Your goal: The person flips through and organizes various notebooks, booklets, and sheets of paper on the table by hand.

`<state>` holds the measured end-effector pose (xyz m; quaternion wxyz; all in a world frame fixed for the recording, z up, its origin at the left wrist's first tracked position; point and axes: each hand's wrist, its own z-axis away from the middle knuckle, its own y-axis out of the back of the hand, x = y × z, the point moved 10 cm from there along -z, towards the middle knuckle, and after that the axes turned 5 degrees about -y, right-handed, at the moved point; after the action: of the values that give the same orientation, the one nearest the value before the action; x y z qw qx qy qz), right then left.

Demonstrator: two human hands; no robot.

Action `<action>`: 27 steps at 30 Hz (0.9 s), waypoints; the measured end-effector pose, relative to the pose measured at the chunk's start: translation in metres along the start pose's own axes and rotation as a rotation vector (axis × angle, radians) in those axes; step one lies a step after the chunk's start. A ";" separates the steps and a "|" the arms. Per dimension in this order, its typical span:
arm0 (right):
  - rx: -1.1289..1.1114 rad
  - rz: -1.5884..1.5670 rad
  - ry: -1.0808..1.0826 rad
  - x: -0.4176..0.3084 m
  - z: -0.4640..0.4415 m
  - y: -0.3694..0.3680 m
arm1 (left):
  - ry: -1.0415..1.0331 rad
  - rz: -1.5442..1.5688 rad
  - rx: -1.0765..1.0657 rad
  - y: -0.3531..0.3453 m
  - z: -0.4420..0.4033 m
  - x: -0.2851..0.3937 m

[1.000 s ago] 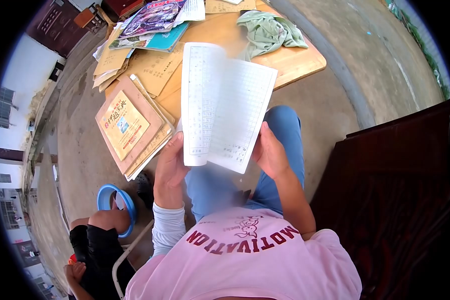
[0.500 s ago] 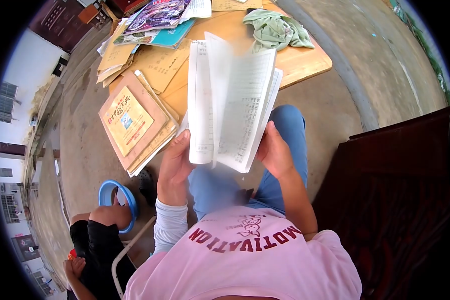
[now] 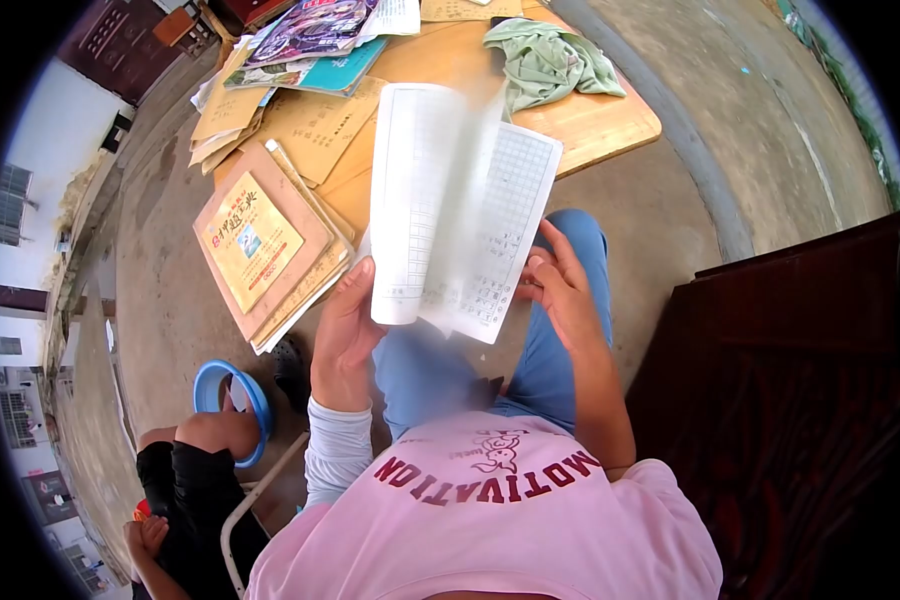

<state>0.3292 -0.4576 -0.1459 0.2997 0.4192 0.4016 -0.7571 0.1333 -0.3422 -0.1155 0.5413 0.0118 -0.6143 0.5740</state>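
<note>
An exercise notebook [image 3: 505, 220] with gridded pages and some handwriting lies open in front of me, above my lap. My left hand [image 3: 350, 305] is closed on its lower left edge, thumb on the front. Several pages near the middle are blurred and stand partly raised. Beside the right edge is my right hand [image 3: 562, 290], its fingers bent but apart, with nothing visible in them. Whether a fingertip touches the page edge I cannot tell.
The wooden table [image 3: 610, 128] carries a stack of books [image 3: 255, 245], brown envelopes [image 3: 320, 125], magazines [image 3: 315, 30] and a green cloth [image 3: 555, 65]. Another person [image 3: 205, 470] sits at the lower left near a blue basin [image 3: 210, 385]. Dark carved furniture [image 3: 770, 400] stands at right.
The raised pages have swung over, and more of the gridded right page shows. My right hand has let go of the right edge and its fingers have spread. My left hand keeps its hold.
</note>
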 end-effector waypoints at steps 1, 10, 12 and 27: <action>0.017 -0.003 0.029 -0.001 0.000 0.003 | 0.001 0.026 0.005 0.001 -0.001 -0.001; 0.188 0.330 0.218 -0.021 0.002 0.010 | 0.030 -0.084 0.118 0.000 0.002 -0.001; 0.197 0.386 0.250 -0.025 0.002 0.007 | 0.033 -0.088 0.136 0.003 0.001 -0.002; 0.073 0.564 0.380 -0.035 0.005 -0.008 | -0.055 -0.015 0.123 0.005 0.006 0.015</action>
<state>0.3371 -0.4542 -0.1107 0.4019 0.6578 0.2909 -0.5667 0.1202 -0.3357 -0.1072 0.5266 0.0655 -0.5923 0.6062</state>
